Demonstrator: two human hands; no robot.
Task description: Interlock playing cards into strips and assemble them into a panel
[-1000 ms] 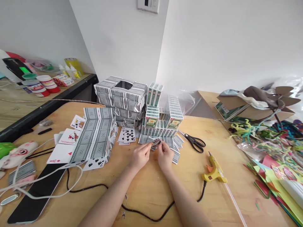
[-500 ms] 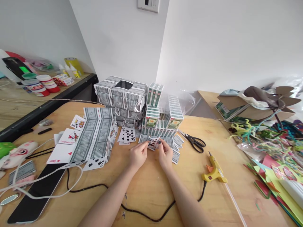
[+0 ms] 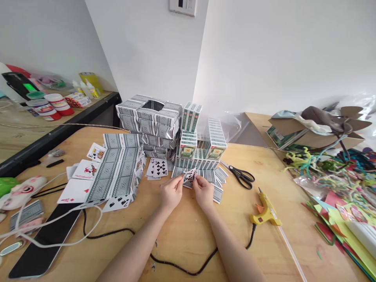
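Observation:
A playing card with dark pips is held face up over the table, near the middle of the view. My left hand pinches its left edge. At its right side the fingers of my right hand close on it. Whether more than one card is in my fingers I cannot tell. Under and behind my hands lie several patterned card backs. Just beyond them stand stacked green-and-white card boxes. Several face-up cards lie left of my hands.
Boxes built of cards stand at the back, with a folded card panel at left. Scissors and a yellow glue gun lie right; its black cord crosses under my arms. A phone lies left.
My right fingers have shifted slightly left along the card, and the card has tilted up at its right side. The other things on the table stay as they were.

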